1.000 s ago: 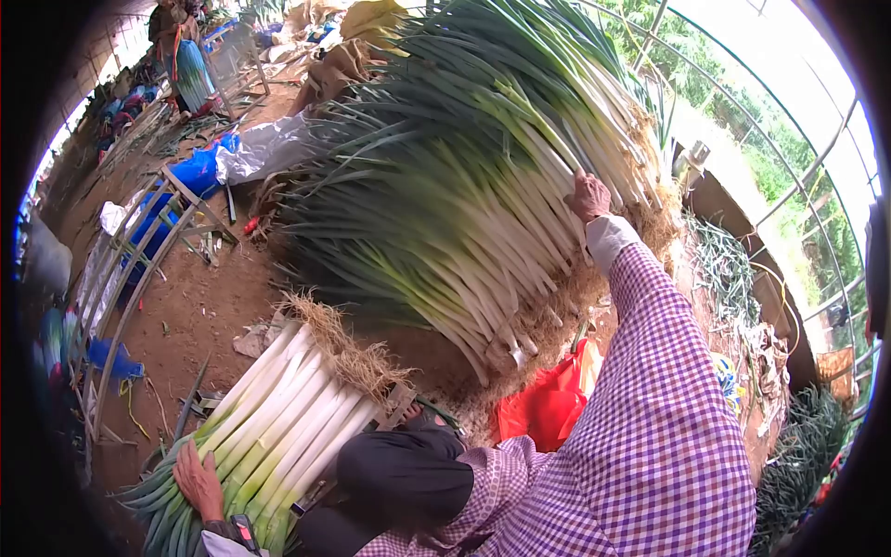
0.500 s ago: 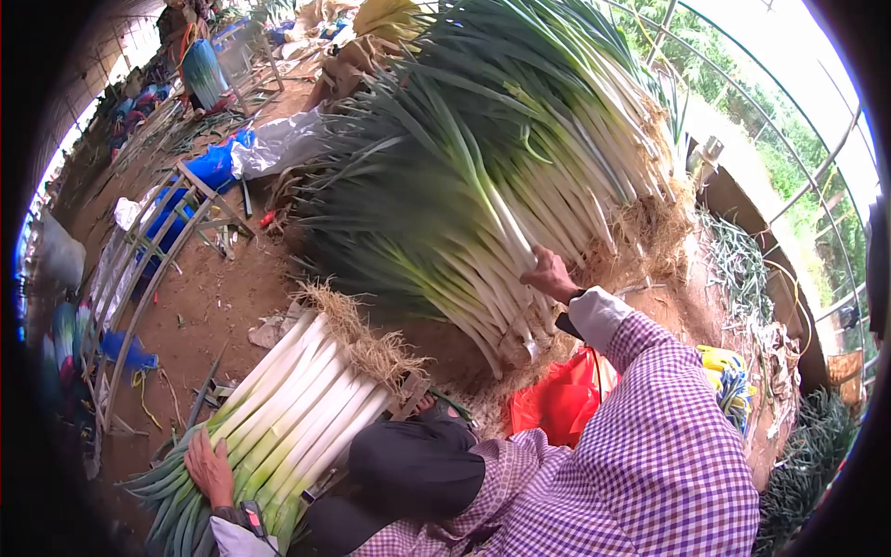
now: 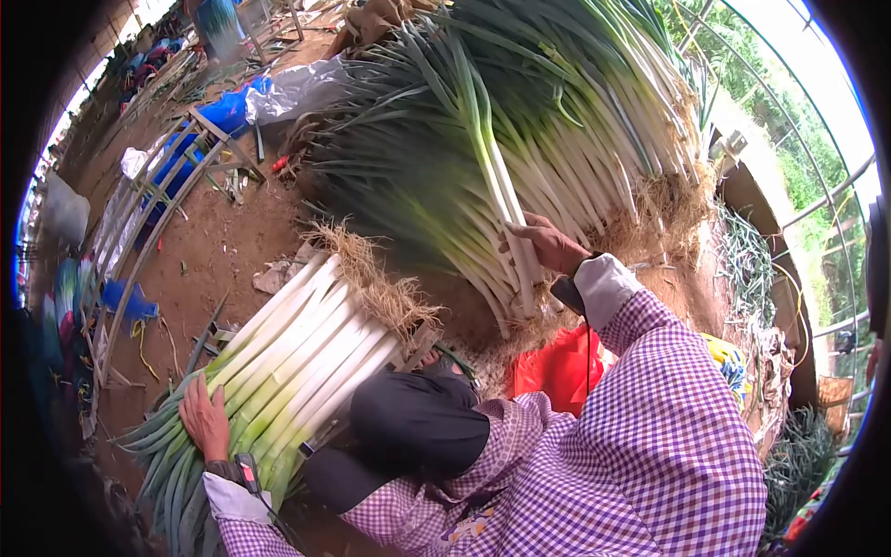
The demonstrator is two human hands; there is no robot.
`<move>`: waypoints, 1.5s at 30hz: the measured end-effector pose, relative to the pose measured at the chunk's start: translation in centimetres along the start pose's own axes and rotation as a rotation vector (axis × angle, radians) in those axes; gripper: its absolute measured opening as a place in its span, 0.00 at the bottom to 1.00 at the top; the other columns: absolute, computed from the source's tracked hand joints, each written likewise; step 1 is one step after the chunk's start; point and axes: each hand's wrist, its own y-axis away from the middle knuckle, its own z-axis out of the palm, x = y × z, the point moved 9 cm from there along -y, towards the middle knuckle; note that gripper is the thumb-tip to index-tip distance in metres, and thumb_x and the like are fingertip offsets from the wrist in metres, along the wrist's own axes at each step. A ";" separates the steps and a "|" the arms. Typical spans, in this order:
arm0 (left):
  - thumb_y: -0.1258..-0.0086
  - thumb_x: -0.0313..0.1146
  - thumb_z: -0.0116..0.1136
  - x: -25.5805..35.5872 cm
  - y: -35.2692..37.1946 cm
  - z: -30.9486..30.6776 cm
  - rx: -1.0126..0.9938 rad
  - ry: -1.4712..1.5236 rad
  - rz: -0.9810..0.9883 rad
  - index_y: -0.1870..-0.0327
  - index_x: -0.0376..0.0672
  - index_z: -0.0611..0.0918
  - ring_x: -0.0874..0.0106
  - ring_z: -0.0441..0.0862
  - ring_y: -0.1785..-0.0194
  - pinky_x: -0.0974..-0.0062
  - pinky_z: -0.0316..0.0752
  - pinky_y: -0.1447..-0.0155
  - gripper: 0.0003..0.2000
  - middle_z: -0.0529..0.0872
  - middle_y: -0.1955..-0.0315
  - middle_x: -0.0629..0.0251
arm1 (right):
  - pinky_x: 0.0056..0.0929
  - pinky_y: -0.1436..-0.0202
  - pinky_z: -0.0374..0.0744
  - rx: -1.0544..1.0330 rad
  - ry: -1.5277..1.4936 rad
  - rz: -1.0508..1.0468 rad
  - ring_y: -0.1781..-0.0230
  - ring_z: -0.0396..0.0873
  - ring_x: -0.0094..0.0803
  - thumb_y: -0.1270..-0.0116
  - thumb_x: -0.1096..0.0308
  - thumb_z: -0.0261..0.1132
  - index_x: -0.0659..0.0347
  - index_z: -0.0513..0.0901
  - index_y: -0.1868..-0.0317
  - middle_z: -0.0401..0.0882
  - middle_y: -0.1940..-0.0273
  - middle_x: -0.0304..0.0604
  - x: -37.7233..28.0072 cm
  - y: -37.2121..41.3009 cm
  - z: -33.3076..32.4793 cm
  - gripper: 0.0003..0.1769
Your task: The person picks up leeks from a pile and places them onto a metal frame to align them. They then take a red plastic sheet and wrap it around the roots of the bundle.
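A large heap of leeks fills the upper middle, with white stems and roots toward the lower right and green leaves to the upper left. My right hand is closed around the white stems of a couple of leeks on top of the heap. At the lower left lies a row of leeks with roots pointing up. My left hand rests on this row with its fingers spread, where the stems turn green.
A red plastic bag lies below the heap. A curved wooden frame with blue sheeting stands at the left. Yellow and blue cords lie at the right. A metal lattice borders the right side.
My right hand now grips the stems from the side, and the leeks in it stand slightly apart from the heap. The view has shifted a little; my left hand remains on the row.
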 end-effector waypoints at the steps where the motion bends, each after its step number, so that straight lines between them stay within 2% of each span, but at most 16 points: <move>1: 0.22 0.44 0.58 0.2 0.0 -0.2 0.007 -0.003 0.004 0.28 0.42 0.75 0.60 0.74 0.30 0.58 0.65 0.27 0.25 0.79 0.33 0.59 | 0.40 0.53 0.87 -0.028 -0.020 -0.015 0.55 0.85 0.33 0.22 0.62 0.64 0.64 0.74 0.36 0.84 0.52 0.42 -0.3 -0.1 0.7 0.21; 4: 0.21 0.44 0.57 0.4 0.0 -0.4 0.011 -0.019 0.014 0.28 0.42 0.75 0.60 0.74 0.30 0.58 0.65 0.28 0.25 0.79 0.33 0.59 | 0.36 0.54 0.87 -0.112 -0.101 -0.048 0.56 0.85 0.32 0.21 0.62 0.64 0.63 0.74 0.37 0.85 0.51 0.43 -0.8 0.0 2.7 0.20; 8: 0.22 0.45 0.58 0.1 -0.1 -0.2 0.026 -0.005 0.023 0.29 0.42 0.76 0.60 0.75 0.30 0.59 0.65 0.28 0.26 0.80 0.34 0.59 | 0.34 0.54 0.86 -0.079 -0.238 -0.005 0.58 0.84 0.30 0.23 0.68 0.67 0.63 0.74 0.39 0.86 0.50 0.44 0.3 -0.6 3.1 0.18; 14: 0.23 0.46 0.59 -0.6 -0.1 0.8 0.032 0.002 -0.004 0.29 0.42 0.76 0.61 0.75 0.30 0.59 0.65 0.28 0.26 0.80 0.34 0.60 | 0.31 0.58 0.85 -0.097 -0.214 -0.049 0.60 0.83 0.26 0.26 0.70 0.69 0.61 0.75 0.39 0.86 0.53 0.40 -2.4 0.9 6.6 0.19; 17: 0.23 0.46 0.60 0.1 -0.1 -0.1 0.000 -0.005 -0.017 0.29 0.43 0.76 0.61 0.74 0.30 0.58 0.65 0.27 0.26 0.80 0.34 0.60 | 0.30 0.65 0.81 -0.009 -0.024 -0.078 0.67 0.79 0.26 0.31 0.67 0.74 0.62 0.77 0.44 0.83 0.57 0.40 -4.4 2.1 8.7 0.20; 18: 0.23 0.46 0.60 0.1 -0.2 -0.2 0.009 0.002 -0.015 0.30 0.43 0.77 0.61 0.74 0.30 0.58 0.64 0.27 0.26 0.80 0.34 0.60 | 0.30 0.65 0.81 0.006 0.020 -0.072 0.68 0.79 0.25 0.34 0.67 0.76 0.62 0.79 0.46 0.82 0.62 0.38 -5.0 2.6 9.5 0.20; 22: 0.25 0.48 0.61 0.1 0.1 -0.3 0.051 0.030 -0.015 0.31 0.44 0.77 0.61 0.74 0.30 0.57 0.64 0.27 0.26 0.81 0.35 0.60 | 0.27 0.67 0.80 -0.050 0.145 -0.138 0.70 0.80 0.23 0.34 0.69 0.75 0.63 0.81 0.47 0.81 0.69 0.37 -7.0 4.3 13.5 0.18; 29: 0.27 0.50 0.63 0.0 0.4 -0.6 0.089 0.046 -0.015 0.31 0.45 0.79 0.62 0.73 0.29 0.56 0.63 0.26 0.28 0.81 0.34 0.60 | 0.26 0.65 0.81 -0.295 0.188 -0.122 0.70 0.82 0.22 0.33 0.71 0.73 0.62 0.80 0.40 0.84 0.64 0.37 -9.0 6.2 23.1 0.22; 33: 0.28 0.52 0.63 0.3 0.5 -0.8 0.106 0.038 -0.046 0.31 0.45 0.79 0.61 0.73 0.28 0.56 0.62 0.25 0.29 0.81 0.33 0.59 | 0.26 0.63 0.81 -0.512 0.227 -0.097 0.68 0.82 0.23 0.34 0.70 0.73 0.63 0.80 0.39 0.85 0.60 0.37 -9.9 6.7 29.6 0.24; 38: 0.27 0.50 0.63 0.6 0.5 -1.6 0.096 0.067 -0.051 0.31 0.43 0.79 0.61 0.73 0.29 0.58 0.63 0.26 0.29 0.81 0.34 0.59 | 0.25 0.54 0.81 -0.766 0.401 -0.244 0.59 0.81 0.21 0.35 0.71 0.72 0.66 0.82 0.41 0.86 0.58 0.36 -10.7 3.6 37.9 0.22; 41: 0.27 0.50 0.63 0.7 0.5 -2.2 0.092 0.086 -0.054 0.31 0.43 0.79 0.61 0.72 0.28 0.58 0.63 0.26 0.29 0.80 0.33 0.59 | 0.27 0.53 0.84 -0.916 0.536 -0.485 0.61 0.83 0.22 0.33 0.76 0.71 0.64 0.81 0.38 0.87 0.55 0.37 -9.5 -1.3 41.9 0.23; 42: 0.27 0.50 0.62 0.8 0.5 -2.2 0.090 0.094 -0.053 0.30 0.43 0.79 0.60 0.72 0.28 0.57 0.63 0.26 0.29 0.80 0.33 0.59 | 0.28 0.49 0.84 -0.926 0.676 -0.541 0.57 0.84 0.21 0.32 0.78 0.71 0.65 0.80 0.37 0.88 0.54 0.37 -9.1 -2.7 43.1 0.23; 45: 0.29 0.51 0.63 0.5 0.7 -1.8 0.109 0.096 -0.059 0.31 0.43 0.79 0.60 0.70 0.26 0.54 0.61 0.24 0.30 0.79 0.32 0.57 | 0.28 0.49 0.83 -0.882 0.833 -0.593 0.56 0.84 0.22 0.33 0.76 0.73 0.64 0.83 0.39 0.89 0.56 0.37 -6.4 -6.9 46.1 0.21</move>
